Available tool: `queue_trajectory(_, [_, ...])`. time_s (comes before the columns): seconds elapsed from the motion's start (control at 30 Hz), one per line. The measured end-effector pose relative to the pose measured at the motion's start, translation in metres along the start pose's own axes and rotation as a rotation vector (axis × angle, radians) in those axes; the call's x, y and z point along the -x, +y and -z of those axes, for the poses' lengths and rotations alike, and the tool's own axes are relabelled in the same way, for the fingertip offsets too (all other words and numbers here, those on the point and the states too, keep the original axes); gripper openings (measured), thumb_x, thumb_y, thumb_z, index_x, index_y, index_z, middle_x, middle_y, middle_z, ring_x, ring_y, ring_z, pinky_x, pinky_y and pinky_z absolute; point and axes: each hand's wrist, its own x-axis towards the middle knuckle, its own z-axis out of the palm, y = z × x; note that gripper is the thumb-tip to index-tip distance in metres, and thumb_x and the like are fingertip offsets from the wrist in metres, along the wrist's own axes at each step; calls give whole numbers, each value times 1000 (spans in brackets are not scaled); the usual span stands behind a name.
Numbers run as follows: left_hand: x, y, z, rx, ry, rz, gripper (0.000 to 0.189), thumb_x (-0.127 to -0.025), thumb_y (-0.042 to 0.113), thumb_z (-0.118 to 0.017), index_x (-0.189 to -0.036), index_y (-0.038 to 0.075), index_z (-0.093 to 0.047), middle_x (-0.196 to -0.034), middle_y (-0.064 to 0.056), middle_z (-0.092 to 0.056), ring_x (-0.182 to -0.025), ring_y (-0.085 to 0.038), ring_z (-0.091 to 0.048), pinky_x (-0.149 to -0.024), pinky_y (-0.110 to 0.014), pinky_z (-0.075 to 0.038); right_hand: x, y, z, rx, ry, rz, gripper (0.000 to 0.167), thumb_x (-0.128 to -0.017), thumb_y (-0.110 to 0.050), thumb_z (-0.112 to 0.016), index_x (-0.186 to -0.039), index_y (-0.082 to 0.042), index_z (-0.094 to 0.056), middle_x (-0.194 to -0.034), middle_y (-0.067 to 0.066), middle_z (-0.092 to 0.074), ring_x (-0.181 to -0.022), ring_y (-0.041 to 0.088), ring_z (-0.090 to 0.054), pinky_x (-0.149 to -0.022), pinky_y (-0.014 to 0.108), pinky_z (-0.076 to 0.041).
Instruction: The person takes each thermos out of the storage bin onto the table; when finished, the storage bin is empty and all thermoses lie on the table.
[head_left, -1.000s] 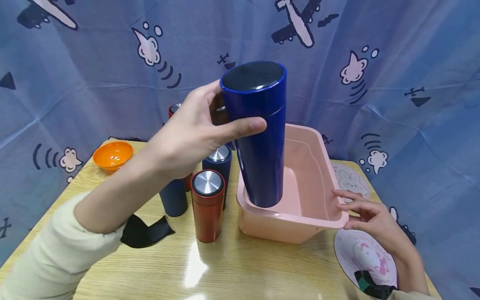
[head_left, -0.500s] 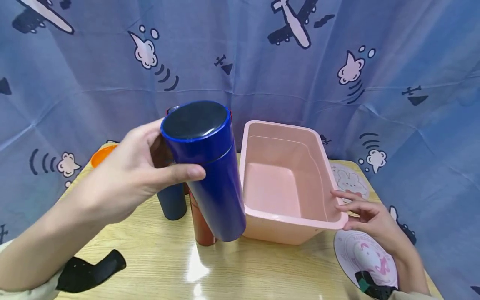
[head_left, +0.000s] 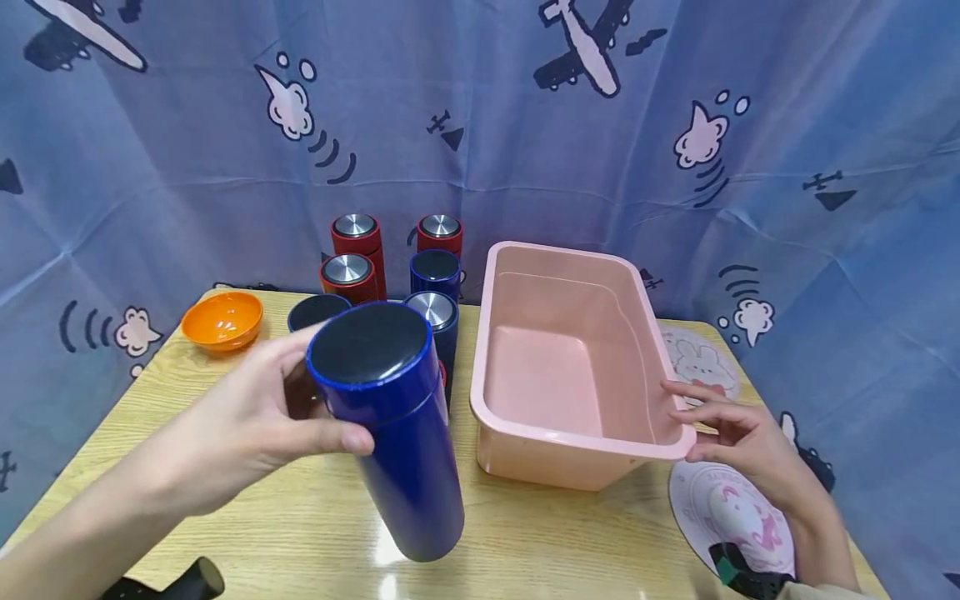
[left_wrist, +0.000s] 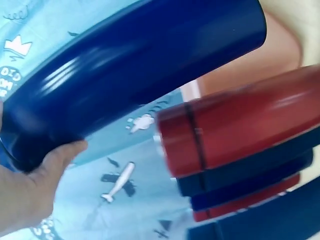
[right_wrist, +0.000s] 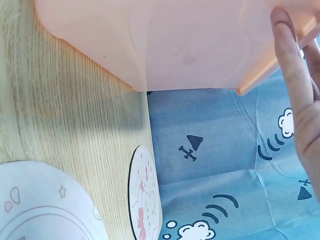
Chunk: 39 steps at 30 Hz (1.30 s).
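Note:
My left hand (head_left: pixel 247 429) grips a blue thermos bottle (head_left: pixel 412 467) with a black lid near its top, thumb on the near side. The bottle leans, its base toward the right and front, and it overlaps other bottles behind it. In the left wrist view the blue thermos (left_wrist: pixel 150 60) crosses the top, beside a standing red bottle (left_wrist: pixel 240 130). My right hand (head_left: pixel 757 450) holds the right front rim of a pink plastic tub (head_left: pixel 540 462), fingers over the edge and thumb below. The tub's visible floor is bare.
Several red and blue bottles, including a red one (head_left: pixel 356 233) and a dark blue one (head_left: pixel 442 325), stand left of the tub. An orange bowl (head_left: pixel 223 321) sits at the back left. Round printed mats (head_left: pixel 693 517) lie at the right. A blue curtain (head_left: pixel 480 125) hangs behind the table.
The left hand has carried the blue thermos from over the tub leftward, down and toward the front of the table. The right hand has stayed at the tub's rim.

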Motion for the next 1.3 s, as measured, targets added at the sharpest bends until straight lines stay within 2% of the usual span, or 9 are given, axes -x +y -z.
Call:
queue_trajectory(0.13, [13, -11, -1, -27, -26, -18, 65, -74, -7, -77, -132, 13, -55, -126, -9, -60, -112, -27, -59, -94, -31, -49, 0, -1, 0, 2, 2, -1, 40, -77, 19, -65, -116, 11, -62, -141, -3, -51, -140, 8, -19, -87, 21, -51])
queue_trajectory(0.23, [21, -19, 4, -20, -34, -17, 67, -69, -9, -80, -129, 10, -57, -123, -11, -62, -107, -27, -62, -91, -31, -51, -1, -1, -1, 1, 0, 7, 40, -78, 19, -65, -117, 10, -62, -141, -2, -51, -140, 7, -20, -87, 21, -50])
queue_trajectory(0.37, [34, -40, 19, 26, -27, -40, 70, -63, -16, -80, -126, 4, -58, -117, -11, -65, -101, -25, -66, -86, -31, -54, 0, -1, -1, 5, -1, 13, 40, -78, 19, -64, -117, 10, -63, -140, -2, -51, -139, 6, -20, -87, 21, -50])
queue_trajectory(0.5, [45, -62, 37, 64, -8, -62, 72, -62, -21, -77, -127, 5, -59, -117, -8, -67, -98, -21, -68, -83, -29, -55, 0, -1, -1, 6, -8, 26, 41, -77, 20, -64, -117, 10, -62, -141, -1, -51, -139, 8, -20, -86, 21, -51])
queue_trajectory(0.6, [49, -71, 50, 69, 0, -59, 73, -62, -23, -75, -126, 9, -60, -118, -5, -67, -99, -19, -67, -83, -27, -54, 0, 0, 0, 6, -5, 25, 41, -77, 20, -65, -117, 10, -62, -141, -1, -51, -139, 8, -21, -87, 21, -50])
queue_trajectory(0.73, [51, -76, 67, 29, -40, -90, 75, -62, -26, -74, -129, 2, -57, -125, -6, -64, -107, -17, -64, -88, -23, -51, 0, 1, 0, 7, 2, 18, 40, -77, 19, -65, -116, 9, -63, -140, -2, -52, -139, 8, -21, -87, 21, -50])
queue_trajectory(0.9, [59, -76, 89, -43, -68, -91, 78, -60, -27, -74, -132, -4, -52, -130, -6, -61, -112, -14, -61, -91, -19, -48, 0, 1, -1, 4, -2, 15, 39, -78, 18, -65, -116, 9, -63, -141, -2, -52, -140, 8, -19, -87, 20, -50])
queue_trajectory(1.13, [62, -78, 103, -100, -91, -32, 77, -65, -24, -73, -135, -5, -47, -135, -5, -57, -119, -12, -56, -92, -20, -47, 0, 1, -2, -9, -13, 23, 40, -79, 18, -64, -118, 9, -62, -141, -1, -51, -138, 9, -22, -83, 22, -53])
queue_trajectory(1.3, [55, -85, 107, -119, -126, 30, 72, -72, -20, -71, -137, 3, -48, -130, -3, -60, -116, -11, -58, -90, -22, -50, 0, 1, -2, -13, -14, 21, 39, -79, 17, -64, -118, 8, -63, -141, -3, -50, -139, 7, -19, -86, 21, -51])
